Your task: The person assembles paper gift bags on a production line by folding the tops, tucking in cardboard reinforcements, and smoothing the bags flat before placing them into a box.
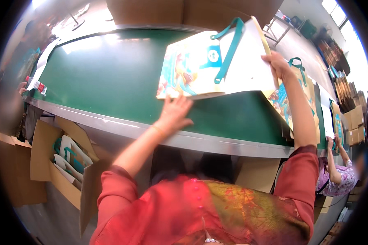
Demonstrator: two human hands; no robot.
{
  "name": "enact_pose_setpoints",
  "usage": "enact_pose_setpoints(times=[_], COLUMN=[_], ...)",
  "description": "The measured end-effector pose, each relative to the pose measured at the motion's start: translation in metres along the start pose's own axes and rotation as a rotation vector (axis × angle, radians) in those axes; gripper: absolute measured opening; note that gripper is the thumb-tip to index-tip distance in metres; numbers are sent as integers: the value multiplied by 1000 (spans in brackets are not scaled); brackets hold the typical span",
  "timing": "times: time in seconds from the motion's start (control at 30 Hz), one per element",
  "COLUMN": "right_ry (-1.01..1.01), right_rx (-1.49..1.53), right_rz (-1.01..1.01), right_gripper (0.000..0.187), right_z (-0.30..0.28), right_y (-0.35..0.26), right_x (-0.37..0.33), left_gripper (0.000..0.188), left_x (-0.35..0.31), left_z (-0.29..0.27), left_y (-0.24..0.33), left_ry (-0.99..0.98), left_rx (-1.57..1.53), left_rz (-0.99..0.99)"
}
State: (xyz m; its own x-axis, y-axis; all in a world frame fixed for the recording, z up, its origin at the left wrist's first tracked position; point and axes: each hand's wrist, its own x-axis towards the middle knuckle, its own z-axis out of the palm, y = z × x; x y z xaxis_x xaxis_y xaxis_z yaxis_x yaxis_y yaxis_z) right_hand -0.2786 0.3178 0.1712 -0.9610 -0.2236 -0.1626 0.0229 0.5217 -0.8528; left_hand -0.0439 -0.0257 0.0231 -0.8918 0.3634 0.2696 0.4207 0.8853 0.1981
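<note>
On the green work surface in front of me lies a printed carton (192,67), opened out, with colourful pictures on its left part. A teal strap handle (232,53) is fixed to it, and a plain white panel (246,67) spreads to the right. My right hand (277,65) grips this panel's far right edge, fingers closed round the rim. With fingers spread, my left hand (173,113) is at the carton's near edge; its fingertips touch or nearly touch the printed face. Under my right forearm are more printed cartons (279,100) with teal handles.
A metal rail (110,122) edges the green belt (106,77). Below it, at left, an open cardboard box (61,179) holds several cartons. A bottle (37,85) is at the left end near a blurred person. Another person (337,175) handles cartons at right.
</note>
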Motion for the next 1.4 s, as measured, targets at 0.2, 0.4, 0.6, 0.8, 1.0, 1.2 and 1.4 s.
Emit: enact_pose_setpoints(times=[0.2,0.4,0.6,0.8,1.0,1.2,1.4], right_ry=[136,233,327,182,48,-307,-436], right_rx=[759,1011,1005,1086,1338,1280,1215], right_rz=[169,156,175,247,428,459,374], right_gripper=[26,30,44,54,61,64,58], right_z=[104,147,172,200,216,210,208], right_y=[79,95,83,77,93,106,74], right_x=[-125,-213,-294,-324,-328,-313,-303], left_gripper=[51,29,19,32,65,60,43], left_x=[0,-1,86,120,25,-56,-56], left_z=[-17,-23,-73,-81,-39,-7,11], left_y=[-29,-36,-114,-275,-130,-61,-62], left_ry=[312,331,755,625,308,41,133], left_rx=[-43,52,-324,-168,-477,-188,-117], left_rz=[-81,165,-182,-534,-67,48,-66])
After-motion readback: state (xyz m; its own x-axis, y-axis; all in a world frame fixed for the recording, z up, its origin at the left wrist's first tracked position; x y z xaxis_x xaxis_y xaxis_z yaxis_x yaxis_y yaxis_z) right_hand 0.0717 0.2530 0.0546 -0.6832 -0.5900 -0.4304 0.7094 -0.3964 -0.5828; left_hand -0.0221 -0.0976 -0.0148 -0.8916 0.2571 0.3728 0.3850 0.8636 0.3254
